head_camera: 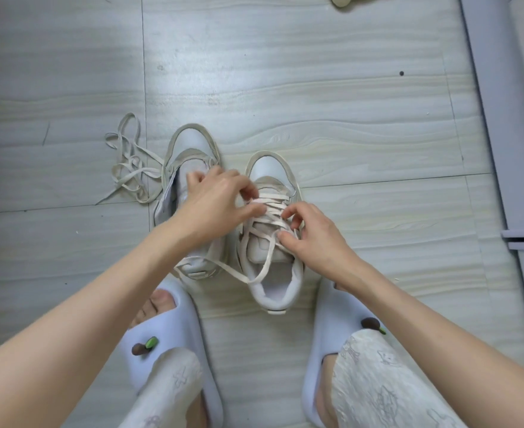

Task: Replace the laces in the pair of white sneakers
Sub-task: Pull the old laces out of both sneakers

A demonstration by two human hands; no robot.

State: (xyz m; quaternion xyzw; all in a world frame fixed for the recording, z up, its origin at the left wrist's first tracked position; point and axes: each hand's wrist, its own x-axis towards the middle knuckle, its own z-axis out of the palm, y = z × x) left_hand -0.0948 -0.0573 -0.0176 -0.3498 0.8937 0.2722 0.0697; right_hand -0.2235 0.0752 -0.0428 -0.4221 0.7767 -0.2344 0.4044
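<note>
Right sneaker (274,230) stands toe far, heel near, its lace (270,208) crossing left-right over the tongue. Left hand (214,202) pinches a crossing from the left; right hand (311,233) pinches the lace at the right eyelets, equally near. Left sneaker (189,149) is unlaced; 1 loose lace (128,168) lies far left

I can read no text, brand, number or sign here. The sneaker (273,223) under my hands shows no legible mark, and the faint printed figures on my trousers (387,387) are not letters.
</note>
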